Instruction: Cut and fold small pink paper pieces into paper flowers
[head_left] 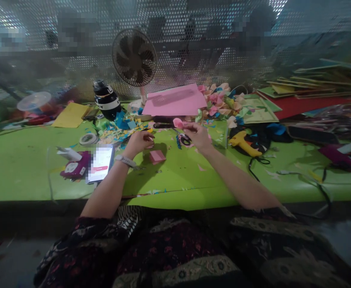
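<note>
My right hand pinches a small pink paper petal between thumb and fingertips, raised over the table. My left hand, with a pale watch on its wrist, is curled to the left of it. A sliver of pink shows by the left fingertips, but whether they hold it is unclear. Just below lies a small stack of pink paper squares. Scissors with dark handles rest beside my right hand, partly hidden by it.
A lit phone and a purple tape dispenser stand at left. Paper scraps, a black bottle, a fan and pink sheets are behind. At right are paper flowers and a yellow glue gun.
</note>
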`<state>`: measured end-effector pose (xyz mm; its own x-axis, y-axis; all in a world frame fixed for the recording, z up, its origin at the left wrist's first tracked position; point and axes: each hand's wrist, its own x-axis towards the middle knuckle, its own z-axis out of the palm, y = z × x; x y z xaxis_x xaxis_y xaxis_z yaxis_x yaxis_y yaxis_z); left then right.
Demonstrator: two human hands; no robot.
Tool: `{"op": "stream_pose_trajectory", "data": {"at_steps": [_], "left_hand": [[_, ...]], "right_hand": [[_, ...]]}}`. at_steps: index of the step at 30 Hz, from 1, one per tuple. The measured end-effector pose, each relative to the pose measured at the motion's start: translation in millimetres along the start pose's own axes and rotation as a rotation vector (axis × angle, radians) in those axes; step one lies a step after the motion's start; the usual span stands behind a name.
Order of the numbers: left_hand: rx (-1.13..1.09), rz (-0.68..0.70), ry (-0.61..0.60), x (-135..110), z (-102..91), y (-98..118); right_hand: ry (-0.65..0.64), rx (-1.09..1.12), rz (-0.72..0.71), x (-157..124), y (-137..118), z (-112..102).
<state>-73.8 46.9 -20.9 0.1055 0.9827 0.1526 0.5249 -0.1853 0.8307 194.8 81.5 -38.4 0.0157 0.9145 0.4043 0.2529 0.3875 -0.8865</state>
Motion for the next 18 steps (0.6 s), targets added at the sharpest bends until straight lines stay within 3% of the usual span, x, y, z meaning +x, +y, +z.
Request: {"op": "stream_pose_trajectory", "data": {"at_steps": [6, 11, 14, 18], "left_hand": [[0.393, 0.041, -0.216, -12, 1.9, 16], [0.294, 0.012, -0.347, -16, -2.4, 22], [0.115, -0.050, -0.303, -9, -12.6, 25], [-0.126, -0.185, -0.080, 13, -13.2, 33]], "right_hand": [[-0.023, 0.061, -0.038, -2, -7, -2], [-0.034, 0.038, -0.013, -3, -11, 0], [-0.036, 0.044, -0.010, -2, -13, -2], [-0.020, 0.065, -0.022, 2, -14, -5]]}}
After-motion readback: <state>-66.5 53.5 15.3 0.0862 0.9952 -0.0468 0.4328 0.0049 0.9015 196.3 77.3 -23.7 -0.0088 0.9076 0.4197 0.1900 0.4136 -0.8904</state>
